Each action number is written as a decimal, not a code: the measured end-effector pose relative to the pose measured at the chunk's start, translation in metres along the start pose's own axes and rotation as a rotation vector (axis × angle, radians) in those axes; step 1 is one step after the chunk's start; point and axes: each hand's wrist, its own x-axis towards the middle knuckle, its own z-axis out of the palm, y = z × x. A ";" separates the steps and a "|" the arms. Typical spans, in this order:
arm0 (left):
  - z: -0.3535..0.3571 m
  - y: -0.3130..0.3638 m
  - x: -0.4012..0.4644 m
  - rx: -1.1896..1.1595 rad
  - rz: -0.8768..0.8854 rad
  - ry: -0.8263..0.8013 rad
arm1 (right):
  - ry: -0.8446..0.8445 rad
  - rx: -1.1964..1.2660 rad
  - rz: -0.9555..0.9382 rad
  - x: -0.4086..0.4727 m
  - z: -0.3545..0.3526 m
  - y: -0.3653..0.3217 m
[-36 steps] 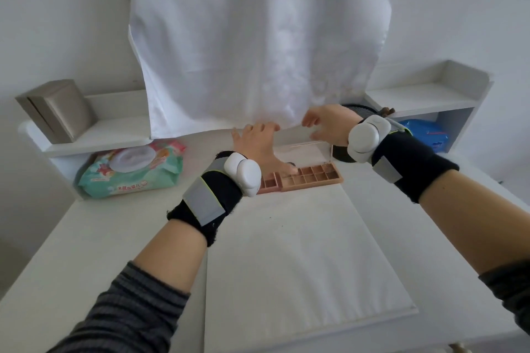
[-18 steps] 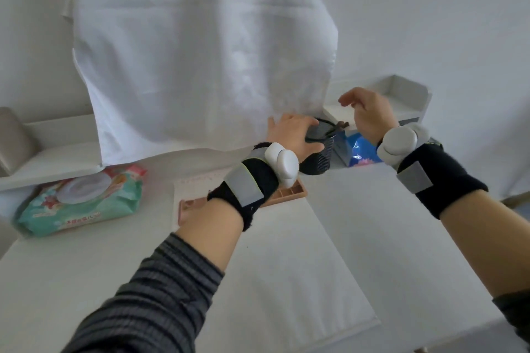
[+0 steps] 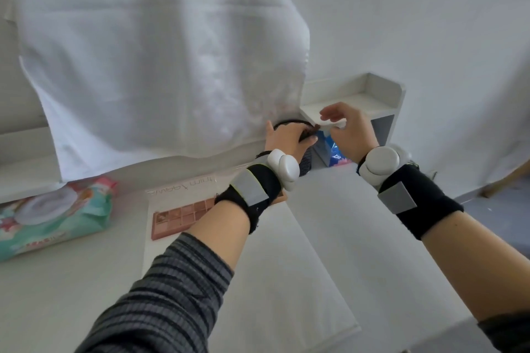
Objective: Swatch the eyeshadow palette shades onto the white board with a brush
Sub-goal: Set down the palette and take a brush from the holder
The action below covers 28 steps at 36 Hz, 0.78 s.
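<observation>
Eyeshadow palette [image 3: 183, 218]: pink-brown, lid open, lower left of frame centre on the table [image 3: 57, 295]; long axis running left to right with the right end tilted slightly up-frame and hidden under the left wrist; clear lid lying flat behind it, lettering upside down.

White board [image 3: 286, 281]: flat on the table just below the palette, long axis running from mid-frame down toward the lower right.

Left hand [image 3: 286, 137]: centre of frame, fingers curled over the rim of a dark pouch [image 3: 305, 162] standing against the shelf [image 3: 358, 100]; grips the pouch.

Right hand [image 3: 348, 135]: just right of the left hand, thumb and forefinger pinching the pale handle of a brush [image 3: 329, 125]; brush roughly horizontal, dark bristle tip pointing left over the pouch mouth.

Wrist bands, black, each with a white sensor unit [image 3: 282, 166].

Wet wipes pack [image 3: 51, 221]: left edge of frame, on the table.

White cloth [image 3: 160, 51]: hanging across upper left and centre.

Blue packet [image 3: 334, 153]: under the shelf, behind the hands.
</observation>
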 end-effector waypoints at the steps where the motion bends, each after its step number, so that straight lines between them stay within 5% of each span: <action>1: -0.002 -0.001 -0.002 -0.042 0.010 0.013 | -0.013 0.005 -0.011 0.001 0.002 0.000; 9: -0.019 -0.015 -0.003 -0.696 -0.016 -0.065 | -0.090 -0.084 -0.130 -0.001 0.009 -0.009; 28: -0.037 -0.023 0.018 -0.874 -0.141 -0.172 | -0.055 -0.212 -0.120 0.006 0.021 -0.010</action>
